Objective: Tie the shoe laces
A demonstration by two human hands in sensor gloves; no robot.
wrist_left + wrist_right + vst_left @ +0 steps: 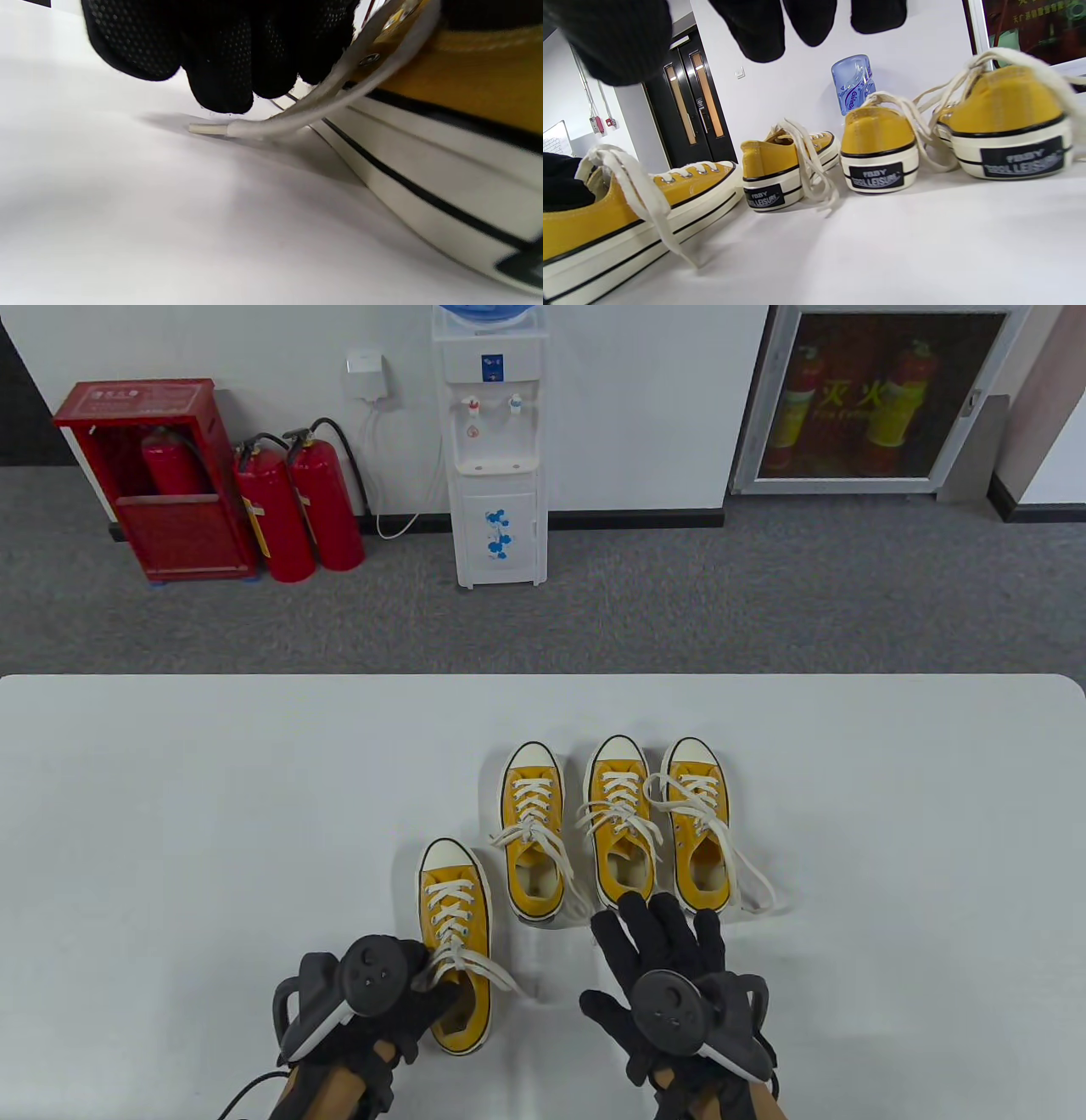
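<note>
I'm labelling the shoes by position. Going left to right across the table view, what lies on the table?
Left hand → nearest shoe → second shoe → third shoe → rightmost shoe. The right hand sits below the last two, so unplaced.

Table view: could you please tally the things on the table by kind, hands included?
Yellow shoes: 4
Gloved hands: 2, left hand, right hand
Total: 6
</note>
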